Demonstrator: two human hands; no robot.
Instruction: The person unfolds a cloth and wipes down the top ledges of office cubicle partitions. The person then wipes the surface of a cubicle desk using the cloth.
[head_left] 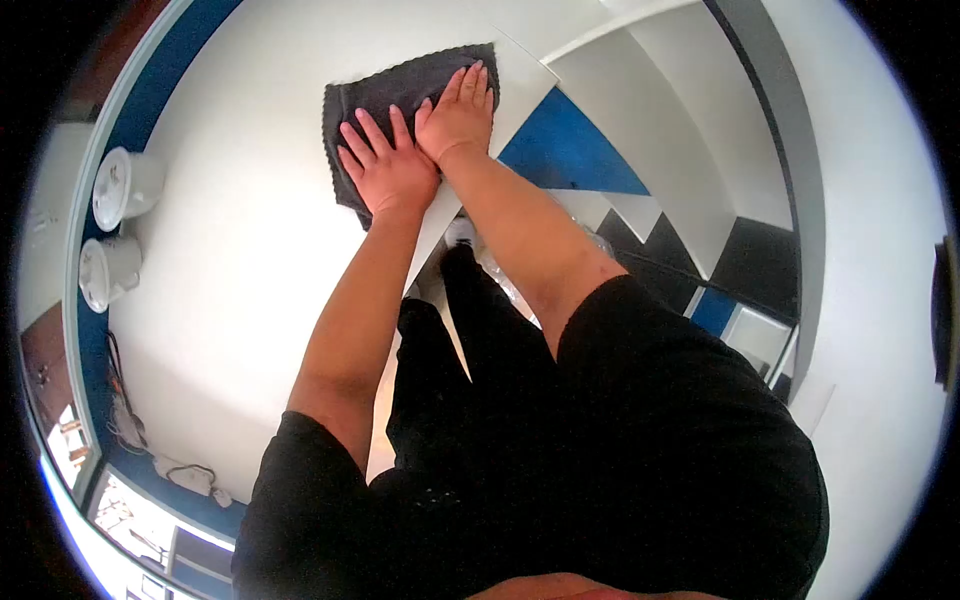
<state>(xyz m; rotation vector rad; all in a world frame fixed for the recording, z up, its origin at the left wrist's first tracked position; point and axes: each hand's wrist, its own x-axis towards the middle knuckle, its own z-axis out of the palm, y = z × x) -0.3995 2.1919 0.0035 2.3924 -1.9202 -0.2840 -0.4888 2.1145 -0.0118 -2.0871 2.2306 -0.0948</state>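
Observation:
A dark grey cloth (390, 92) with scalloped edges lies spread on a white tabletop (240, 200). My left hand (392, 172) rests flat on its lower part, fingers spread. Just to the right, my right hand (460, 118) lies flat on the cloth near the table's edge, its fingers stretched out and close together. The thumb side of the right hand touches or nearly touches the left hand. Neither hand grips the cloth; both press on it with the palms down. Part of the cloth is hidden under the hands.
Two white lidded tubs (125, 187) stand at the table's left side. Lower left, a white power strip (185, 473) with cables lies by the blue edge. White shelving (660, 100) with a blue panel (575, 145) is at right. My legs stand below the table edge.

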